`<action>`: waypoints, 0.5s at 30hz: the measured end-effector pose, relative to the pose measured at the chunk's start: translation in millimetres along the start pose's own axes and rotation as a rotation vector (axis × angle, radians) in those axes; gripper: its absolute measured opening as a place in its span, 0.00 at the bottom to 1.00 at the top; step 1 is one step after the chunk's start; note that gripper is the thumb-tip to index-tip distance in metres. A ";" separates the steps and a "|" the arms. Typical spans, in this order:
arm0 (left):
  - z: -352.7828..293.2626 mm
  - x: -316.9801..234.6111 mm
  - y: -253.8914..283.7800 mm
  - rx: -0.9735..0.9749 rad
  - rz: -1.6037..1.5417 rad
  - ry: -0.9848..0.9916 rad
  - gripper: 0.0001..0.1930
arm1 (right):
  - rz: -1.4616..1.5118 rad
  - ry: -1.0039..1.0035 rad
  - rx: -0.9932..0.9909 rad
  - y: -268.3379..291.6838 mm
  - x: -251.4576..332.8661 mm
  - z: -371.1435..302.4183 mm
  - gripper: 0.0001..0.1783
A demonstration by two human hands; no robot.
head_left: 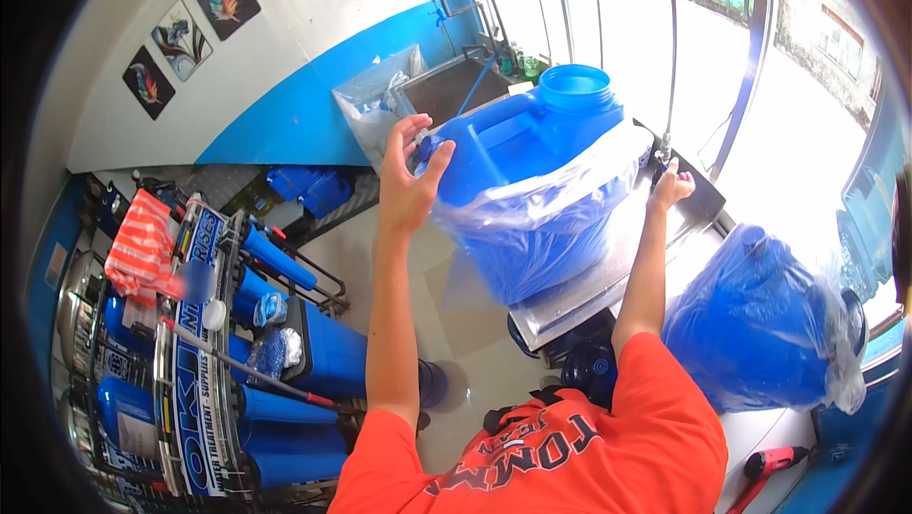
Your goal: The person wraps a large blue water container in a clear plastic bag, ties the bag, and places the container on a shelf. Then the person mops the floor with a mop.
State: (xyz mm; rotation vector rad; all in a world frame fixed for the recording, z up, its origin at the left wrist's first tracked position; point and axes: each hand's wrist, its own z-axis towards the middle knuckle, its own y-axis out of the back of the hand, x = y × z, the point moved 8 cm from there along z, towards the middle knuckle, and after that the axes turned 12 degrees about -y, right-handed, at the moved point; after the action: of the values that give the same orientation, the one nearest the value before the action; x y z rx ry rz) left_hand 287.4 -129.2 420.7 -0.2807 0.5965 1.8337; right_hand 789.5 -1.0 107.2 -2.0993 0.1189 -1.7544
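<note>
You steadied the tilted blue jug (532, 153) at centre frame.
Left hand (410, 181) gripped its handle; right hand (671, 187) pinched the clear bag (570, 219) against the bench (608, 276).

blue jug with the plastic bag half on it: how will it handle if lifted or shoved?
The blue jug looks rigid and, with its cap off, possibly empty, so probably light for its bulk. The clear bag round its lower half is loose film, likely slippery. It sits tilted under the left hand, so apt to tip.
</note>
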 end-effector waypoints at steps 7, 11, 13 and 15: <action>-17.0 76.6 -11.4 -0.334 -0.182 0.199 0.18 | 0.649 -0.454 -0.231 -9.5 -62.3 20.9 0.22; -34.5 91.6 -9.5 -0.440 -0.300 0.255 0.14 | 0.595 -0.572 -0.191 -25.1 -79.8 28.0 0.21; -38.7 96.5 -10.8 -0.467 -0.329 0.267 0.14 | 0.570 -0.475 0.019 -42.6 -79.0 35.7 0.10; -39.8 97.9 -9.1 -0.485 -0.306 0.246 0.13 | 0.435 -0.278 0.069 -45.4 -74.3 40.2 0.04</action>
State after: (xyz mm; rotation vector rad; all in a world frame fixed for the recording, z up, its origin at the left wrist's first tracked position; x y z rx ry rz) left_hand 258.7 -68.3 338.7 -0.8834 0.2447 1.6335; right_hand 804.1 74.0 49.3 -2.0524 0.3960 -1.1902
